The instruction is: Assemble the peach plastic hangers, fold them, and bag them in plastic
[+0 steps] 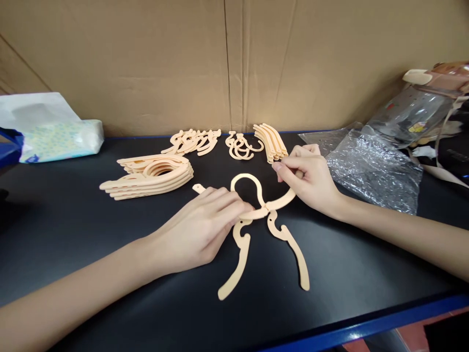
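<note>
A peach plastic folding hanger [256, 205] lies in pieces on the black table [73, 234]: a round hook loop on top, two arm bars to the sides and two curved legs [289, 244] pointing toward me. My left hand [200, 227] rests over the left arm bar, its fingers pressed together on the bar near the centre joint. My right hand [311, 178] is closed in a pinch on the outer end of the right arm bar.
Behind lie a stack of assembled hangers [150, 176], a pile of curved parts [194, 142], several hook loops [240, 146] and a bundle of bars [271, 142]. Clear plastic bags [373, 166] sit at right, a tissue pack [54, 139] at left. A cardboard wall [227, 63] backs the table.
</note>
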